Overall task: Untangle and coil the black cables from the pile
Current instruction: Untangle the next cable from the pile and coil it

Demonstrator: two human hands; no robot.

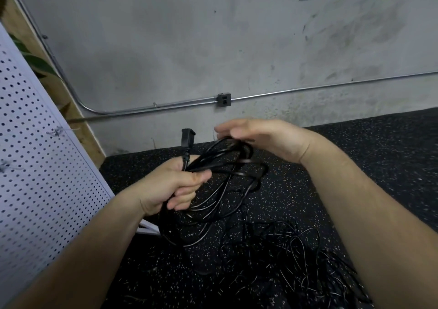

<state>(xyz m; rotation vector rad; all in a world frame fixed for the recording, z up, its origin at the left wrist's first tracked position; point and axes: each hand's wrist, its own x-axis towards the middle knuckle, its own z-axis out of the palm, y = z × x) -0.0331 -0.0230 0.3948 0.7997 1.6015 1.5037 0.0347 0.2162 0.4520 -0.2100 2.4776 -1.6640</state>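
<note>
My left hand (173, 185) grips a bundle of black cable loops (213, 197), fingers curled round them, with the cable's black plug (187, 140) sticking up above my fist. The loops hang down toward the floor. My right hand (260, 137) is above and to the right, holding the top of a loop of the same cable, its fingers blurred. A tangled pile of thin black cables (291, 261) lies on the floor below, at lower right.
The floor is black speckled rubber matting (379, 156). A white perforated panel (35, 166) leans at the left. A grey concrete wall carries a metal conduit (308, 88) and an outlet box (224, 100) behind my hands.
</note>
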